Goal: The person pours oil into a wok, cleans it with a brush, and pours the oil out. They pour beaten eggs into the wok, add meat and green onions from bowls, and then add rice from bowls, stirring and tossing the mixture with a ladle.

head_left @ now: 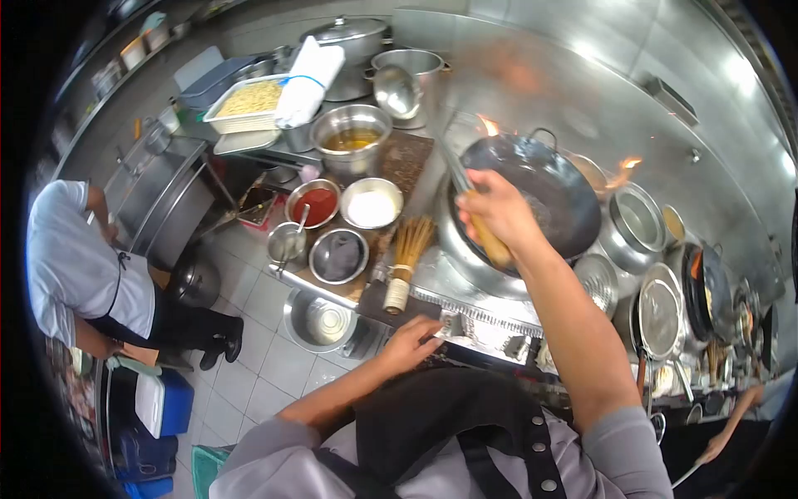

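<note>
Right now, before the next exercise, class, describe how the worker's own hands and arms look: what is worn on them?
The left hand and right hand are bare, with no gloves or watch visible. Both forearms are uncovered below short, plain grey sleeves.

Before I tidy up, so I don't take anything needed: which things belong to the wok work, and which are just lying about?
Seemingly in use:
- wok
- ladle in the right hand
- stove knob by the left hand

Seemingly idle:
- bamboo brush
- mesh strainer
- noodle tray
- blue box
</note>
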The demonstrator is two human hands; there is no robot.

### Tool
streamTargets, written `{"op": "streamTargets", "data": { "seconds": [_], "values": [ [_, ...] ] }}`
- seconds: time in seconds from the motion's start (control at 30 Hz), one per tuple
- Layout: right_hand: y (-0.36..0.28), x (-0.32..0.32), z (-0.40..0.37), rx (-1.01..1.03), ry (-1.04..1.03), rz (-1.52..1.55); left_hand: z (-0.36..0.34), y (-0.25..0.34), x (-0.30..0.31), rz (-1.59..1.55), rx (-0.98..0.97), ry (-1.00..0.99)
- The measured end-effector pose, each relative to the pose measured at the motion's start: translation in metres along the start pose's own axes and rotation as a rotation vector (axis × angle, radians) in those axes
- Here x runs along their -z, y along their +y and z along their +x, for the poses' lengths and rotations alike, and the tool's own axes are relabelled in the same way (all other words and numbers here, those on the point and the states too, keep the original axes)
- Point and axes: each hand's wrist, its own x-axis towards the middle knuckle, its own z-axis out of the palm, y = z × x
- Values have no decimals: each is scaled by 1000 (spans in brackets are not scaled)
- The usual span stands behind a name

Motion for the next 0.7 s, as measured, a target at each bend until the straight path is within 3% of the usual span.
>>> {"op": "streamTargets", "data": {
  "seconds": [0.07, 0.23, 0.33, 0.37, 0.43, 0.57, 0.63, 0.7],
  "values": [
    [8, -43, 65, 10, -52, -139, -35, -17, 32, -79, 200, 14],
    [35, -119, 156, -25, -144, -455, -105, -47, 91, -177, 370, 270],
    [37, -122, 155, -165, -133, 166, -130, -65, 107, -269, 473, 405],
    [45, -115, 156, -165, -129, 167, -134, -70, 111, -309, 520, 445],
    [63, -95, 159, -303, -225, 808, -129, -70, 121, -333, 503, 433],
    [78, -48, 121, -219, -259, 1052, -97, -76, 142, -339, 441, 326],
    [70, -17, 82, -192, -370, 1213, -74, -77, 149, -290, 397, 251],
    [59, 13, 35, -100, -285, 1191, -56, -87, 148, -329, 344, 241]
  ]
}}
